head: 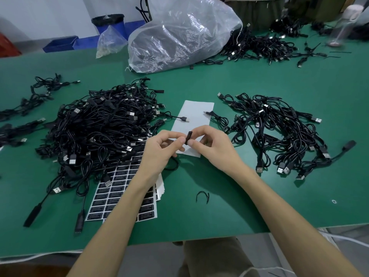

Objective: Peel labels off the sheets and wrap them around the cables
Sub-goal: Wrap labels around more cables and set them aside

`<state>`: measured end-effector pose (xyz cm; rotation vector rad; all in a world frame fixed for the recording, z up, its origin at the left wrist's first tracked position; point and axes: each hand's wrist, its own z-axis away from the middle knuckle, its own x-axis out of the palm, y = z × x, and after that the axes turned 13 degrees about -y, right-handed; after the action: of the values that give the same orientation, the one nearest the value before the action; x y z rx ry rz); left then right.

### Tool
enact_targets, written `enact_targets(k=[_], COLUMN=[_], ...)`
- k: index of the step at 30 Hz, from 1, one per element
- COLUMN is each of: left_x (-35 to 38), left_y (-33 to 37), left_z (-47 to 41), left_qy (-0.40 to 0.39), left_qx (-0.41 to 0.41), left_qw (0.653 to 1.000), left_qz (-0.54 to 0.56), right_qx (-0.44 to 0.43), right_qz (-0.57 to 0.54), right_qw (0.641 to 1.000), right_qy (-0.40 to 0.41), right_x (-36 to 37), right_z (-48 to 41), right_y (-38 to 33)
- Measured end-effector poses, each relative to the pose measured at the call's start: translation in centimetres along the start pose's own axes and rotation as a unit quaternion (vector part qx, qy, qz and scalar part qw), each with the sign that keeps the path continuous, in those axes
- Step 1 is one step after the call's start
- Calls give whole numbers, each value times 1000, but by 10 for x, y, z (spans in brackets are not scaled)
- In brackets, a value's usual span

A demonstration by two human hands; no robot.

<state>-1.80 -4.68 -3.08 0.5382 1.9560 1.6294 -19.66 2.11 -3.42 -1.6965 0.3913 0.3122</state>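
Above the middle of the green bench [219, 206], a small black label [189, 136] is pinched upright between the two hands. The left hand [159, 150] is curled, with its fingers [181, 140] closed on the label's left side and on a cable [175, 165] whose loop hangs out beneath the palm. The right hand [212, 145] is curled too, thumb and forefinger pressed to the label's right side. How far the label is wrapped round the cable cannot be told.

Under the left forearm a stack of label sheets [119, 190] is spread, printed with rows of black labels. Beneath the hands lies a blank white sheet [194, 110], onto which two plug ends reach. A large pile of cables [99, 126] is heaped to the left, partly over the label sheets, and a looser pile [279, 132] is spread to the right. A small black tie [202, 196] lies near the front edge. At the far side a clear plastic bag [179, 35] is slumped.
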Motion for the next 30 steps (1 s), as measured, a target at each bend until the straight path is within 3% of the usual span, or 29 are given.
enact_targets(k=[10,15,30], left_x=[2,0,0], left_y=[2,0,-1], left_z=[-1,-1,-1], left_qy=[-15,-13,-18], left_qx=[1,2,27], left_qw=[1000,1000,997], left_qz=[-8,-15,65], right_qx=[7,10,-19], right_qz=[-101,-177,-213], right_qw=[995,983,977], right_qy=[12,56,2], right_x=[-2,-3,1], right_z=[1,0,2], right_y=[-4,-5,-10])
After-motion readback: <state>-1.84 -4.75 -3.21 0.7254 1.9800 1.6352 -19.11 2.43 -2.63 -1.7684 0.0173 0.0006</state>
